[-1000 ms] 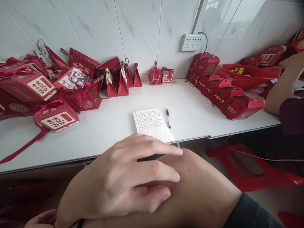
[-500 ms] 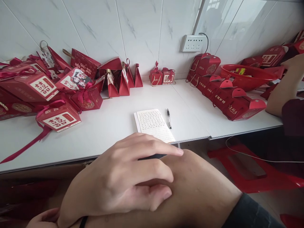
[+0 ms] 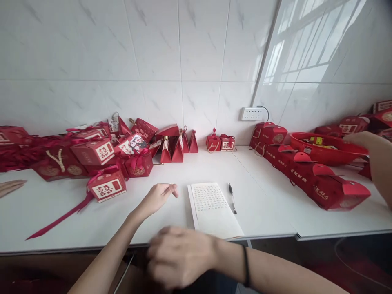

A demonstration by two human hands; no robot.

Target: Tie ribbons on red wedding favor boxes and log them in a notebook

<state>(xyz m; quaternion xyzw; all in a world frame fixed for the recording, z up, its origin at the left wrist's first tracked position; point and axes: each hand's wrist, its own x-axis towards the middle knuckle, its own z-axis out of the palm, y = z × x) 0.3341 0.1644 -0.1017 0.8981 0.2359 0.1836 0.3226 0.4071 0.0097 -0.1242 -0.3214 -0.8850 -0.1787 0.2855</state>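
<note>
My left hand (image 3: 161, 198) is above the white tabletop, just left of an open notebook (image 3: 211, 212) filled with rows of handwriting. Its fingers are loosely bent and hold nothing. My right hand (image 3: 182, 257) is blurred by motion at the table's front edge, below the notebook; its fingers are too smeared to read. A black band (image 3: 246, 265) circles the right wrist. To the right of the notebook lies a black-and-clear pen (image 3: 232, 198), which neither hand touches.
Red gift boxes (image 3: 107, 185) pile up at left, one trailing a ribbon (image 3: 61, 218). More boxes (image 3: 333, 190) line the right, beside a red basin (image 3: 329, 149). Another person's hand (image 3: 12, 187) shows at left, and an arm (image 3: 381, 163) at right. A power strip (image 3: 252, 114) is on the wall.
My left hand has lifted off my bent knee and now hovers over the table. My right hand has come into fuller view at the front edge. The camera has tilted up.
</note>
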